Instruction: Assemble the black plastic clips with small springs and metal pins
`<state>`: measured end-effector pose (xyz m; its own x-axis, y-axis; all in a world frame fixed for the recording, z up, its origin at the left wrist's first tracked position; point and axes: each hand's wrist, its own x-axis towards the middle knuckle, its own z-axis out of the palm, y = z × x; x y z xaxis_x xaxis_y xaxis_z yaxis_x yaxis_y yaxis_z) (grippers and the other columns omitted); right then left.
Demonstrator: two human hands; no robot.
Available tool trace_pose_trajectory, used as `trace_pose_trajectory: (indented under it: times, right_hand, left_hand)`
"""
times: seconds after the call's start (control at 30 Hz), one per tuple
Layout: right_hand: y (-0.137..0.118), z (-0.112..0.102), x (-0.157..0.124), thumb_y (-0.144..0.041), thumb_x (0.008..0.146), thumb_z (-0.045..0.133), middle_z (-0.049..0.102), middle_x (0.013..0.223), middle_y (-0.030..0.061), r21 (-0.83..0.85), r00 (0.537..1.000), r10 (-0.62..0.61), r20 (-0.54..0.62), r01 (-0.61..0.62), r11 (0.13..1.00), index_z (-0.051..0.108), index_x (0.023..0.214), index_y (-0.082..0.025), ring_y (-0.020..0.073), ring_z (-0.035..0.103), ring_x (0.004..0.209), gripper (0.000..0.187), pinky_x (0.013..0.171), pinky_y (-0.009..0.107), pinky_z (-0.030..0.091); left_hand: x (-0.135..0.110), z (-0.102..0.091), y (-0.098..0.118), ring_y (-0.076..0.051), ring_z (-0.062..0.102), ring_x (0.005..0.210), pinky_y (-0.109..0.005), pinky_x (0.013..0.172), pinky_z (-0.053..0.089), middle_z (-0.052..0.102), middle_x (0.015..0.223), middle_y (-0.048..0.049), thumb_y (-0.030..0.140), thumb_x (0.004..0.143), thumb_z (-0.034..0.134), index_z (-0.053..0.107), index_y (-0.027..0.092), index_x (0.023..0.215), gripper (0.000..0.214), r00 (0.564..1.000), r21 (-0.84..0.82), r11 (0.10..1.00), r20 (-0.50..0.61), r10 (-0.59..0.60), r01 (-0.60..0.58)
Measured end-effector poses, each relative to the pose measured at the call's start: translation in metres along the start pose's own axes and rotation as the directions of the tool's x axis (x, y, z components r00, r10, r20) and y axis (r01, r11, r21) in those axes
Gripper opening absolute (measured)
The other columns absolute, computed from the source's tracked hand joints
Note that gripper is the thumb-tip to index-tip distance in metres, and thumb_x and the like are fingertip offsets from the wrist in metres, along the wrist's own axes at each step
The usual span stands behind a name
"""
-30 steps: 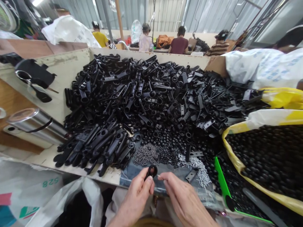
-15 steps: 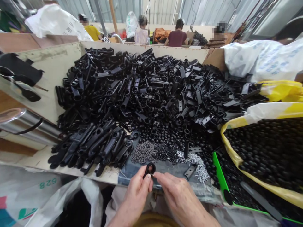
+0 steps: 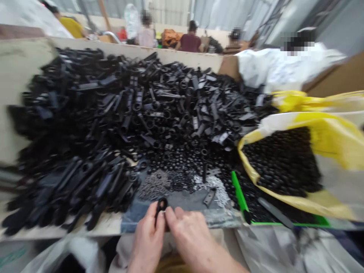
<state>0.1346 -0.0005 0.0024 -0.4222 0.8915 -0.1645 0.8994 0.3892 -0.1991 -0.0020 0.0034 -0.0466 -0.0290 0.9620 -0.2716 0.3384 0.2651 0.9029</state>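
My left hand is closed on a black plastic part with a ring-shaped end, which sticks up between thumb and fingers. My right hand is beside it with curled fingers, its fingertips up against the part near the ring. Whatever those fingertips pinch is hidden or too small to name. Just beyond the hands, on the blue-grey mat, lie a heap of small grey pieces and a heap of silvery pins. A flat black piece with holes rests by the pins.
A large pile of black plastic parts fills the bench. Long black pieces lie in a row at left. On the right are a green-edged tray and a yellow-white sack of small black pieces. Several people sit beyond the bench.
The view has swung right, so the bench appears farther left, with blur. My left hand still holds the black part. My right fingers have curled in closer against it.
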Motion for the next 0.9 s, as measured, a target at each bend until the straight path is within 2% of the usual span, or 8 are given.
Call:
trace_pose_trajectory:
  times: [0.17, 0.23, 0.3, 0.4, 0.47, 0.7, 0.83, 0.9]
  right_hand:
    - [0.008, -0.014, -0.008, -0.011, 0.094, 0.057, 0.079, 0.086, 0.0068, 0.176, 0.994, 0.11, 0.015, -0.111, 0.978, 0.067, 0.103, -0.017, 0.0219, 0.074, 0.07, 0.015, 0.055, 0.027, 0.047]
    - [0.03, -0.023, -0.027, -0.022, 0.1, 0.056, 0.079, 0.083, -0.0001, 0.317, 0.998, 0.058, -0.008, -0.053, 0.947, 0.068, 0.1, -0.022, 0.0175, 0.073, 0.072, 0.011, 0.059, 0.024, 0.046]
    - [0.058, -0.032, -0.048, -0.035, 0.103, 0.058, 0.078, 0.086, -0.0034, 0.354, 0.995, 0.037, -0.089, -0.003, 0.935, 0.067, 0.114, -0.026, 0.0145, 0.071, 0.074, 0.017, 0.062, 0.022, 0.045]
    - [0.101, -0.04, -0.068, -0.025, 0.105, 0.053, 0.072, 0.091, 0.0021, 0.128, 0.966, 0.11, -0.233, -0.082, 0.988, 0.066, 0.121, -0.023, 0.0152, 0.067, 0.079, 0.021, 0.067, 0.022, 0.044]
    - [0.123, -0.044, -0.068, -0.015, 0.102, 0.052, 0.07, 0.099, 0.0052, -0.026, 0.963, 0.118, -0.242, -0.128, 0.991, 0.067, 0.118, -0.022, 0.0152, 0.065, 0.081, 0.023, 0.068, 0.023, 0.044]
    - [0.154, -0.049, -0.051, -0.017, 0.101, 0.052, 0.066, 0.088, 0.0026, -0.081, 0.988, 0.049, -0.147, -0.062, 0.995, 0.071, 0.096, -0.021, 0.0163, 0.065, 0.081, 0.02, 0.068, 0.023, 0.047]
    - [0.147, -0.051, -0.055, -0.024, 0.103, 0.049, 0.068, 0.092, 0.0044, 0.233, 0.97, 0.059, -0.234, -0.003, 0.973, 0.073, 0.098, -0.022, 0.0171, 0.065, 0.08, 0.025, 0.072, 0.027, 0.049]
    - [0.129, -0.05, -0.054, -0.029, 0.1, 0.055, 0.069, 0.088, 0.004, 0.515, 0.968, 0.122, -0.219, 0.009, 0.857, 0.074, 0.092, -0.022, 0.0176, 0.063, 0.077, 0.021, 0.068, 0.028, 0.048]
  left_hand:
    - [0.012, -0.005, -0.009, -0.03, 0.073, 0.093, -0.033, 0.075, 0.057, 0.08, 0.093, -0.0057, 0.051, 0.074, 0.07, 0.072, 0.025, 0.102, 0.039, 0.999, -0.036, 0.999, 0.016, 0.031, -0.03]
    - [0.011, -0.009, -0.004, -0.025, 0.07, 0.079, -0.028, 0.066, 0.055, 0.075, 0.077, -0.002, 0.051, 0.071, 0.076, 0.072, 0.025, 0.104, 0.042, 1.0, -0.112, 0.994, 0.018, 0.01, -0.008]
    - [0.006, -0.012, 0.007, -0.016, 0.056, 0.056, -0.022, 0.051, 0.045, 0.061, 0.058, 0.0038, 0.053, 0.069, 0.079, 0.071, 0.022, 0.104, 0.047, 0.994, -0.239, 0.965, 0.046, -0.1, 0.108]
    - [-0.003, -0.014, 0.028, -0.003, 0.027, 0.041, -0.015, 0.041, 0.022, 0.044, 0.053, 0.0102, 0.056, 0.066, 0.083, 0.071, 0.017, 0.098, 0.051, 0.928, -0.447, 0.815, 0.229, -0.293, 0.368]
    - [-0.008, -0.012, 0.039, 0.0, 0.021, 0.041, -0.014, 0.042, 0.019, 0.044, 0.056, 0.0108, 0.054, 0.063, 0.087, 0.072, 0.015, 0.095, 0.053, 0.881, -0.529, 0.708, 0.341, -0.328, 0.469]
    - [-0.013, -0.004, 0.047, -0.006, 0.045, 0.054, -0.019, 0.056, 0.039, 0.064, 0.074, 0.0027, 0.038, 0.072, 0.086, 0.068, 0.019, 0.119, 0.055, 0.867, -0.64, 0.585, 0.383, -0.319, 0.498]
    - [-0.013, -0.008, 0.047, -0.011, 0.052, 0.064, -0.023, 0.061, 0.04, 0.068, 0.085, -0.0012, 0.03, 0.075, 0.077, 0.062, 0.021, 0.124, 0.052, 0.908, -0.702, 0.581, 0.366, -0.204, 0.413]
    - [-0.015, -0.007, 0.047, -0.012, 0.053, 0.07, -0.024, 0.066, 0.041, 0.07, 0.093, -0.0026, 0.029, 0.075, 0.076, 0.059, 0.023, 0.126, 0.054, 0.937, -0.738, 0.593, 0.337, -0.09, 0.322]
